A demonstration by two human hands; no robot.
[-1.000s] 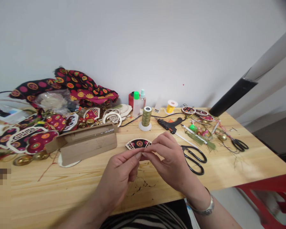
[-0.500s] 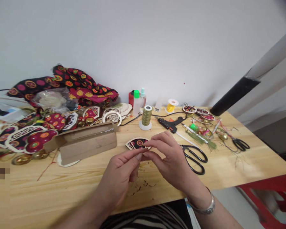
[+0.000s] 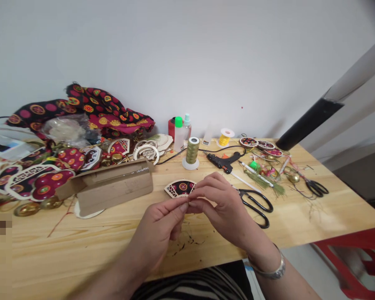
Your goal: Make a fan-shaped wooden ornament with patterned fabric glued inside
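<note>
My left hand (image 3: 164, 223) and my right hand (image 3: 221, 208) meet fingertip to fingertip above the table's near side. Both are closed in a pinch; what lies between the fingertips is too small or hidden to make out. Just beyond them a fan-shaped ornament (image 3: 179, 187) with a pale wooden lattice frame and dark patterned fabric lies on the wood, its right end hidden by my right fingers. Black-handled scissors (image 3: 257, 202) lie right of my right hand, partly covered by it. Dark thread scraps (image 3: 187, 243) are scattered beneath my hands.
Behind the fan stand an olive thread spool (image 3: 192, 152) and a green-capped bottle (image 3: 178, 135). A black glue gun (image 3: 223, 160) lies to their right. At left, an open cardboard box (image 3: 115, 187) sits before piled ornaments and patterned fabric (image 3: 102, 104). Smaller scissors (image 3: 317, 187) lie far right.
My right index finger has closed down toward the thumb, uncovering more of the fan ornament. Both hands stay together in nearly the same place.
</note>
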